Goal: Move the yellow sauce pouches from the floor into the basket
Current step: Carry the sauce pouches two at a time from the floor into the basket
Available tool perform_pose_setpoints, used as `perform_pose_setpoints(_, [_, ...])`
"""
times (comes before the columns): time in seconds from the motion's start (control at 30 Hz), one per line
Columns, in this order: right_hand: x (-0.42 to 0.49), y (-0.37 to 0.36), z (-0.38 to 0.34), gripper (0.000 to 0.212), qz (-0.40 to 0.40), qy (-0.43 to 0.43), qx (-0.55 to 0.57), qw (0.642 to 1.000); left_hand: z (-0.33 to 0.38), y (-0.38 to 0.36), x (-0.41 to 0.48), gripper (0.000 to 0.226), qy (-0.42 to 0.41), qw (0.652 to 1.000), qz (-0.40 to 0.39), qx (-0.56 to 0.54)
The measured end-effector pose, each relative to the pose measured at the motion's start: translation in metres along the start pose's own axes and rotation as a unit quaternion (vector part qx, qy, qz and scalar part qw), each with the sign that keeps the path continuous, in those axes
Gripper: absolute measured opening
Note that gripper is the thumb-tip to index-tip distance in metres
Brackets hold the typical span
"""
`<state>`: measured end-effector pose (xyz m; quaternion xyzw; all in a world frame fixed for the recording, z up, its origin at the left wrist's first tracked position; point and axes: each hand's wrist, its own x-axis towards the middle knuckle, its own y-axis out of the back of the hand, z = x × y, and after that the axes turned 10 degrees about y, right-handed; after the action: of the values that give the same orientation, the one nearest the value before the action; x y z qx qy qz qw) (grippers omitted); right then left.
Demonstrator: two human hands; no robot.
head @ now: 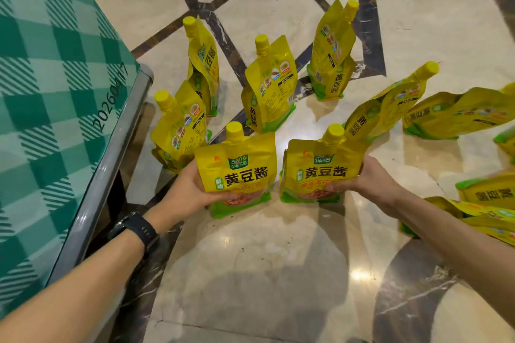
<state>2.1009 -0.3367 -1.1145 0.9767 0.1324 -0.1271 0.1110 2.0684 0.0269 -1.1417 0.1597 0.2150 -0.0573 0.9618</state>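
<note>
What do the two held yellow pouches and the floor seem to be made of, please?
The left-hand pouch and the right-hand pouch are probably flexible printed plastic film, glossy: it creases and shines. The floor looks like polished marble or marble-look tile, veined, with lamp reflections.

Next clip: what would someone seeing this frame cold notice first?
Two yellow sauce pouches sit front and centre. The left hand grips the left pouch and the right hand grips the right pouch, both upright with labels facing the camera. Behind them more pouches stand on the glossy marble floor, and a green checked cloth fills the left edge.
</note>
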Motion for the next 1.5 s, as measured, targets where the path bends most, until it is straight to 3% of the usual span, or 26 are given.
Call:
perform_pose_setpoints(0.17, [0.004,-0.006,0.008,0.077,-0.027,-0.017,0.036,0.999,-0.011,-0.015,-0.008,0.080,0.052,0.996,-0.030,-0.066])
perform_pose_setpoints(0.3, [0.007,-0.009,0.007,0.064,0.000,-0.019,0.011,1.000,-0.006,-0.013,-0.011,0.087,0.080,0.990,-0.029,-0.109])
perform_pose_setpoints(0.43, [0.009,-0.007,-0.001,0.066,0.002,-0.011,0.010,1.000,-0.001,0.004,-0.012,0.104,0.109,0.983,-0.105,-0.107])
perform_pose_setpoints(0.53, [0.009,-0.001,-0.005,0.067,-0.037,-0.033,0.024,0.998,-0.010,0.004,-0.020,0.098,0.164,0.967,-0.154,-0.123])
perform_pose_setpoints(0.67, [0.000,-0.011,0.014,0.090,-0.087,-0.120,0.056,0.987,-0.028,-0.007,-0.025,0.090,0.212,0.955,-0.167,-0.121])
perform_pose_setpoints(0.73, [-0.004,-0.018,0.024,0.083,-0.084,-0.161,0.083,0.980,-0.029,-0.014,-0.025,0.083,0.211,0.956,-0.153,-0.137])
perform_pose_setpoints(0.87, [-0.004,-0.019,0.023,0.054,-0.071,-0.176,0.092,0.978,-0.027,-0.018,-0.025,0.094,0.201,0.961,-0.141,-0.131])
perform_pose_setpoints(1.13, [-0.027,-0.026,0.024,0.052,-0.124,-0.198,0.155,0.960,-0.020,-0.019,-0.028,0.078,0.219,0.954,-0.146,-0.142])
perform_pose_setpoints(1.27, [-0.034,-0.043,0.028,0.059,-0.077,-0.171,0.152,0.970,-0.016,-0.014,-0.024,0.095,0.229,0.952,-0.173,-0.110])
perform_pose_setpoints(1.37, [-0.039,-0.050,0.037,0.074,-0.048,-0.159,0.145,0.975,-0.012,-0.018,-0.025,0.083,0.225,0.955,-0.175,-0.086])
perform_pose_setpoints(1.43, [-0.041,-0.051,0.038,0.067,-0.046,-0.157,0.152,0.975,-0.012,-0.022,-0.027,0.072,0.223,0.957,-0.169,-0.081])
perform_pose_setpoints(1.5, [-0.042,-0.050,0.037,0.059,-0.049,-0.161,0.165,0.972,-0.014,-0.023,-0.031,0.081,0.222,0.956,-0.174,-0.086])
